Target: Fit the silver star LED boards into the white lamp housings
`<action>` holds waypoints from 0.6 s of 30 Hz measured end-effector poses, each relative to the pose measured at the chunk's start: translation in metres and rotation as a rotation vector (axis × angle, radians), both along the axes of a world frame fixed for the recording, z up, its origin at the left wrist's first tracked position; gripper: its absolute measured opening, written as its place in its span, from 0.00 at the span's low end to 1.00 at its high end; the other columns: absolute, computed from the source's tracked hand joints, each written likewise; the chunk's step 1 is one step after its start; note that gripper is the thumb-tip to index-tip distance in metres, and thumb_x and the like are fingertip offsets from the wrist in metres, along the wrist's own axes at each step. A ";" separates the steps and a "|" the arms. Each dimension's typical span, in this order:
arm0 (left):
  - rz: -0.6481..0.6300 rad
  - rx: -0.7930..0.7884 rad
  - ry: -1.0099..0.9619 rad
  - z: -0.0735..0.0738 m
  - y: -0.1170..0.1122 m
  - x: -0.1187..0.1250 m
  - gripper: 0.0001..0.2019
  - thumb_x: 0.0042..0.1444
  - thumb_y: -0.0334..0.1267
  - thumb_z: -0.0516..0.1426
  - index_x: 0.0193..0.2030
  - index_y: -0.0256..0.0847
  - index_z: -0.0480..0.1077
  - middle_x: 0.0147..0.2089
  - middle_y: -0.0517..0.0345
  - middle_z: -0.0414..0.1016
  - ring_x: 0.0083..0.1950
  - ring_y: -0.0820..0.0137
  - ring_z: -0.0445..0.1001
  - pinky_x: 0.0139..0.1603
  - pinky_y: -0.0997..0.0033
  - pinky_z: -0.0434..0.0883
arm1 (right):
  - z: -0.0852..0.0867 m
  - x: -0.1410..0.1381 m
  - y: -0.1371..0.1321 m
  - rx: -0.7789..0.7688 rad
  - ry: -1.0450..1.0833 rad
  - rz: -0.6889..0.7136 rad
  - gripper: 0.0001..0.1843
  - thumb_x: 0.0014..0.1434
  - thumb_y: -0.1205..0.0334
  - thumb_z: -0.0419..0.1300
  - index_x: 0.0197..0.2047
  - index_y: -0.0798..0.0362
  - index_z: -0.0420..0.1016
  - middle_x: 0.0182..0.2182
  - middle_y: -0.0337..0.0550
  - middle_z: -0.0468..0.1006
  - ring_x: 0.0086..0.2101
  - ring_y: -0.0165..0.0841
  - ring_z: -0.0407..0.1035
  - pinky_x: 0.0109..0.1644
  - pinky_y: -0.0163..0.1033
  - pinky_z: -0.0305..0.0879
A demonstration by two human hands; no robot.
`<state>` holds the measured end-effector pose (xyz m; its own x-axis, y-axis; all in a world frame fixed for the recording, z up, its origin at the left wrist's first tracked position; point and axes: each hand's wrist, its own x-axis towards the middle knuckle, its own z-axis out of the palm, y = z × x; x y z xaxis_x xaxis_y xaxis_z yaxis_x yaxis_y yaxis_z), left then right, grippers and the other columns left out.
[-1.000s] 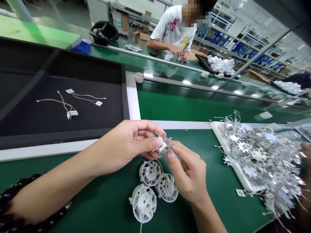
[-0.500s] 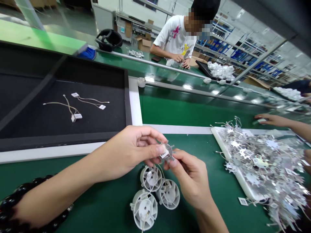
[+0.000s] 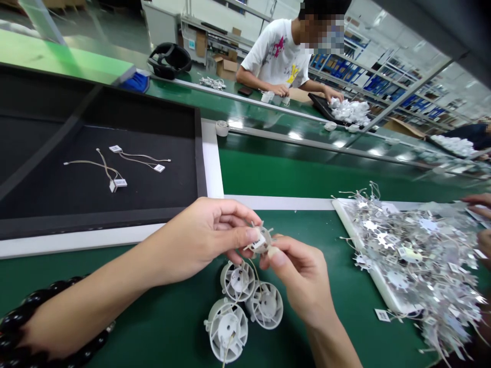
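My left hand and my right hand meet above the green table, both pinching one small silver star-shaped part with a white chip. A thin wire hangs from it toward three round white plastic housings clustered on the table just below my hands. A black bead bracelet circles my left wrist.
A white tray heaped with silver star parts and wires lies at right. A black tray holding wired chips sits at left. Another person's fingers reach in at the right edge. Beyond the conveyor a person in a white shirt works.
My hands stay together, turning the star part slightly. The neighbour's hand at right has drawn back toward the edge. The person across has stretched an arm toward a pile of white parts.
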<state>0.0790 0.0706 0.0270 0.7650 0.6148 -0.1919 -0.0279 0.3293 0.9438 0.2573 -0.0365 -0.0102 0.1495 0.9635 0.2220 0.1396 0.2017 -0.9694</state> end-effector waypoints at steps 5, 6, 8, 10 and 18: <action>0.016 0.039 0.061 0.002 0.000 0.000 0.09 0.55 0.37 0.71 0.40 0.39 0.78 0.33 0.60 0.82 0.36 0.70 0.82 0.34 0.77 0.80 | 0.005 0.000 0.005 -0.074 -0.036 -0.064 0.08 0.64 0.61 0.67 0.33 0.47 0.86 0.26 0.38 0.84 0.26 0.30 0.75 0.29 0.32 0.71; 0.011 0.059 0.081 0.003 0.000 0.000 0.09 0.55 0.38 0.70 0.40 0.39 0.78 0.34 0.60 0.82 0.37 0.70 0.82 0.34 0.77 0.80 | 0.006 0.000 0.006 -0.089 -0.029 -0.064 0.07 0.63 0.61 0.67 0.32 0.47 0.86 0.26 0.38 0.85 0.27 0.30 0.76 0.30 0.32 0.72; 0.008 0.142 0.127 0.004 -0.001 -0.001 0.11 0.57 0.42 0.69 0.43 0.41 0.78 0.36 0.60 0.82 0.37 0.70 0.81 0.35 0.75 0.79 | 0.005 0.002 0.007 -0.113 -0.025 -0.079 0.08 0.62 0.60 0.68 0.31 0.48 0.86 0.25 0.38 0.84 0.26 0.30 0.76 0.30 0.32 0.72; 0.060 0.293 0.223 0.004 -0.002 -0.002 0.15 0.61 0.47 0.66 0.51 0.44 0.76 0.45 0.58 0.82 0.41 0.68 0.81 0.39 0.71 0.79 | 0.004 0.007 0.007 -0.121 -0.038 -0.138 0.08 0.62 0.59 0.68 0.30 0.48 0.85 0.24 0.38 0.83 0.25 0.30 0.74 0.29 0.33 0.71; -0.360 0.929 0.565 -0.012 -0.004 -0.014 0.08 0.69 0.36 0.55 0.49 0.47 0.75 0.47 0.59 0.81 0.45 0.62 0.80 0.42 0.65 0.70 | -0.003 0.024 0.008 -0.074 -0.013 -0.364 0.16 0.64 0.49 0.67 0.31 0.52 0.82 0.24 0.41 0.80 0.19 0.25 0.57 0.21 0.32 0.56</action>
<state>0.0649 0.0669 0.0154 0.8742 0.4617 -0.1507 0.4324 -0.5987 0.6743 0.2816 -0.0289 -0.0137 0.4833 0.8610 0.1581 0.2021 0.0660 -0.9771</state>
